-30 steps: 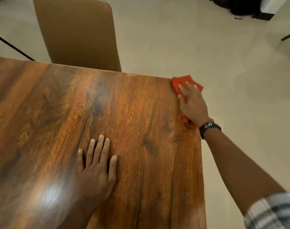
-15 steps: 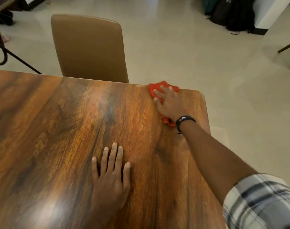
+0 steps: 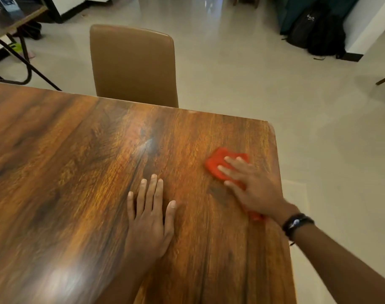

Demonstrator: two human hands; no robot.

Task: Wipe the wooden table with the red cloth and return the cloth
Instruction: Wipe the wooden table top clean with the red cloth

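Note:
The red cloth (image 3: 218,163) lies flat on the wooden table (image 3: 77,161), near the table's right edge and a little back from the far right corner. My right hand (image 3: 253,187) presses on it with fingers spread, covering most of it; a strip of cloth shows by the wrist. A black band sits on that wrist. My left hand (image 3: 150,218) rests flat on the table with fingers apart, holding nothing, to the left of the cloth.
A tan padded chair (image 3: 132,64) stands against the table's far edge. Pale tiled floor lies beyond the right edge. Black bags (image 3: 318,34) lean by a wall at the back right. A metal-legged desk (image 3: 14,20) is at the far left.
My right hand has slid the cloth from the far right corner leftward along the far edge, then back toward me and to the right. My left hand has stayed flat on the table.

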